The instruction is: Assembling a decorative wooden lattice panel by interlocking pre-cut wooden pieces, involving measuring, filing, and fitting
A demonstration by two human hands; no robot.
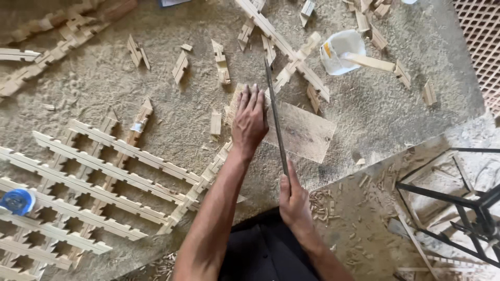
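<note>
**Blade over the board, both hands engaged**

Head view: your left hand lies flat, fingers spread, pressing the flat wooden board on the sawdust-covered surface. Your right hand, at 5 o'clock from it, has its grip pinched on the long thin blade, which points toward 12 o'clock. The notched lattice lies at 8 o'clock.

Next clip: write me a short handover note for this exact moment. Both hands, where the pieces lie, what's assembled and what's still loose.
Left hand: flat, palm down on a small wooden piece on the board.
Right hand: grips the saw blade, which lies across that piece.
Done: a partly assembled wooden lattice lies at left on the sawdust.
Left: many loose notched strips lie scattered above; a white cup with a stick stands top right.
</note>
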